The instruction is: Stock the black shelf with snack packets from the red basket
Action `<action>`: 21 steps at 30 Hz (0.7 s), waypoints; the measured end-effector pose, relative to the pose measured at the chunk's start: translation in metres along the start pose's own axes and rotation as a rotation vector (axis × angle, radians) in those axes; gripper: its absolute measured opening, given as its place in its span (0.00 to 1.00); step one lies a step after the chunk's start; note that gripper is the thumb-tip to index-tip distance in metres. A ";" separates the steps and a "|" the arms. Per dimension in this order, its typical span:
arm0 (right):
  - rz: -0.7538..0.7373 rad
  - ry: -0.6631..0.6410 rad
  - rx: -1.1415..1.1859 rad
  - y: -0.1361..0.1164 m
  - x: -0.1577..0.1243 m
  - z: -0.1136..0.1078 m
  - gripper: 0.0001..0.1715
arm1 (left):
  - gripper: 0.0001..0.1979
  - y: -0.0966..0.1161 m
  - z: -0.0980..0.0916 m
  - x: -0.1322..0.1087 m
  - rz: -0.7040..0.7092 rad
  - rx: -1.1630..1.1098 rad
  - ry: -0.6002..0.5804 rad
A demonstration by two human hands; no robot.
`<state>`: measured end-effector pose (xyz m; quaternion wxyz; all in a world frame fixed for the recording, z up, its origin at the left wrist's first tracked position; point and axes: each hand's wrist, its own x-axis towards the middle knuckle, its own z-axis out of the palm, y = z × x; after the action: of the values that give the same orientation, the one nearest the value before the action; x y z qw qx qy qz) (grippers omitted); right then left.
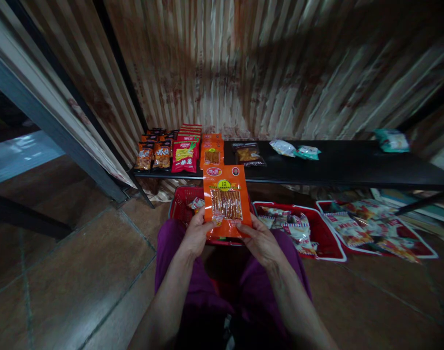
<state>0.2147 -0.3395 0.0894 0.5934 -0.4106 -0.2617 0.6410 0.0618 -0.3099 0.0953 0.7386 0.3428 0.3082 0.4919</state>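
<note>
Between my two hands is an orange snack packet [226, 197] with a clear window showing brown sticks. My left hand [196, 234] is closed on its lower left edge, thumb on the front. On the lower right, my right hand [261, 240] pinches it the same way. Just beyond it, similar orange packets [212, 151] lie in a row on a black shelf [338, 163]. Left of them are red packets [185, 154] and small dark-and-orange bags [152, 154]. A dark packet with a clear front [248, 154] lies to their right.
White and green packets [308, 152] and a green packet [391, 141] lie farther right on the shelf. Below stand a red basket [178, 201] partly behind my hands, another basket [329, 243] and a third [428, 250], with packets inside. A metal post [87, 146] rises at left.
</note>
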 end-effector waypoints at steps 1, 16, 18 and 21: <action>0.001 -0.001 0.003 0.000 0.001 -0.001 0.21 | 0.22 -0.002 0.000 0.001 -0.003 -0.005 0.002; 0.099 0.032 0.025 0.008 0.016 -0.014 0.25 | 0.24 -0.019 -0.006 0.019 -0.061 -0.065 0.094; 0.112 0.046 0.019 0.010 0.018 -0.016 0.25 | 0.24 -0.021 -0.008 0.021 -0.067 -0.067 0.111; 0.123 0.061 0.019 0.013 0.022 -0.019 0.27 | 0.24 -0.023 -0.009 0.024 -0.076 -0.074 0.138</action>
<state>0.2243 -0.3224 0.0645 0.5646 -0.4394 -0.2117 0.6658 0.0744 -0.2922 0.0693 0.7459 0.2686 0.3530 0.4969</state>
